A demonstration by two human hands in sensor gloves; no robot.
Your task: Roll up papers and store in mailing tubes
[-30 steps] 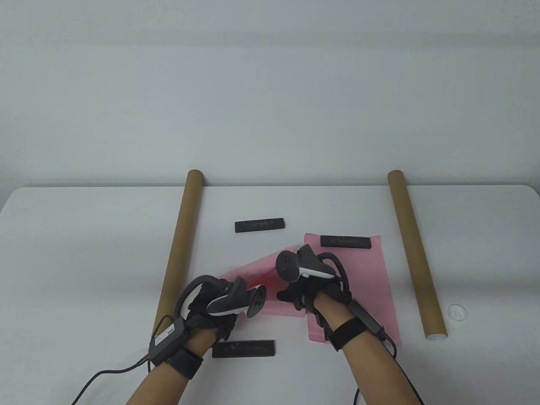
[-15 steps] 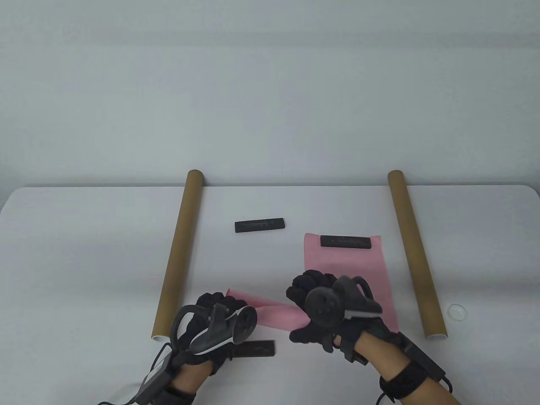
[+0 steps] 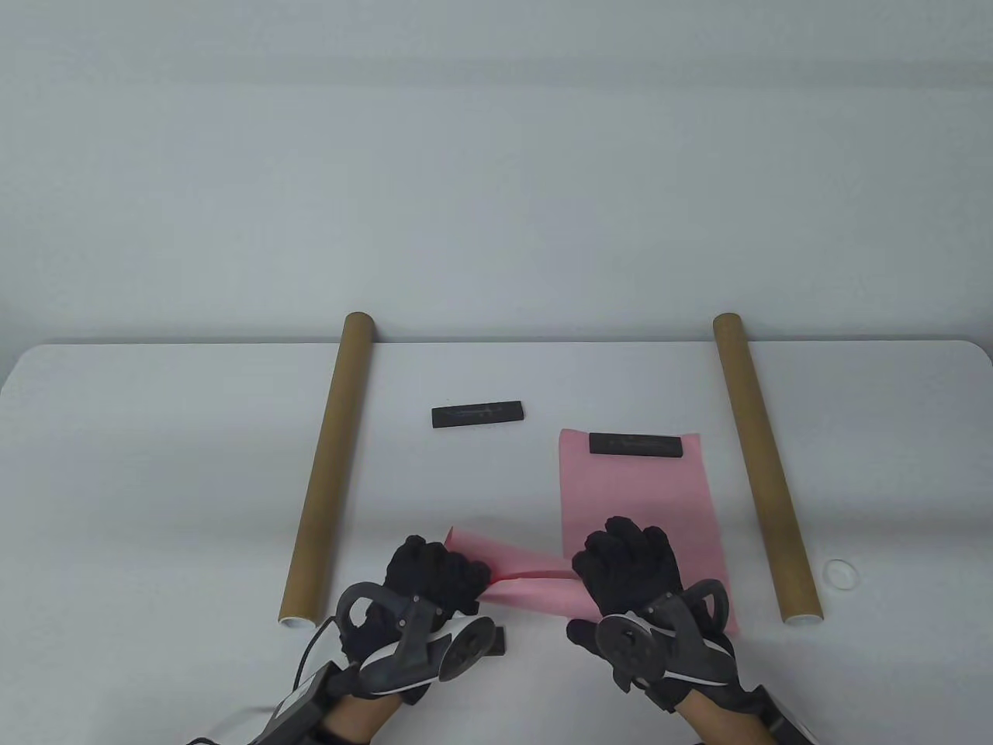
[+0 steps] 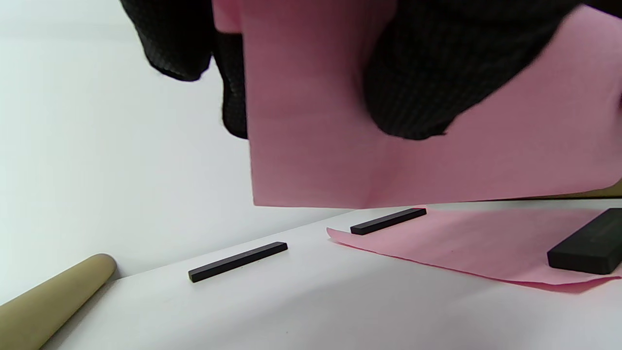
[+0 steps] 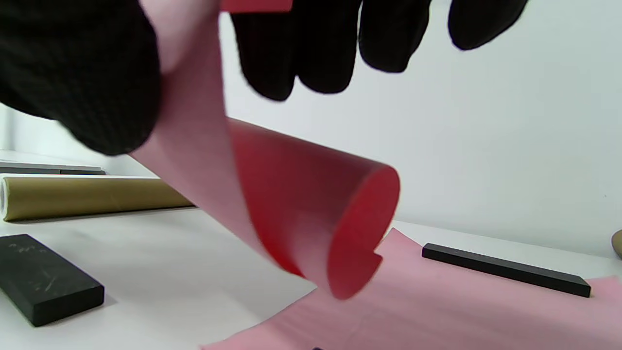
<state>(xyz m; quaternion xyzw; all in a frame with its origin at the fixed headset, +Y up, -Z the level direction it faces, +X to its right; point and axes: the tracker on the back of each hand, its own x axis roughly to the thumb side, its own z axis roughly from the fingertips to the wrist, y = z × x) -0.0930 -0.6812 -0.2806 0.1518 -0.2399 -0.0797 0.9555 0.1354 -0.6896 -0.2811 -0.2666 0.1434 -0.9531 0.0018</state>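
Both my hands are gripping the loose pink sheet (image 3: 527,578) just above the counter (image 3: 155,466): left grip (image 3: 434,578) one end, right grip (image 3: 628,566) the other. It's curling crooked, so it could crease or cone and jam in the tube (image 3: 326,466).

A white table with rounded corners (image 3: 155,434) carries everything. Two long brown cardboard mailing tubes lie on it, running from the far edge toward the near edge: one on the left side (image 3: 330,466), one on the right side (image 3: 764,466). A flat black rectangular bar (image 3: 478,414) rests between them, nearer the far edge. A pink paper sheet (image 3: 636,497) lies flat toward the right tube, with a second black bar (image 3: 636,444) across its far end. A third black bar (image 3: 496,638) sits by the near edge, mostly hidden. A small clear round cap, possibly a tube lid (image 3: 840,573), lies near the right edge.
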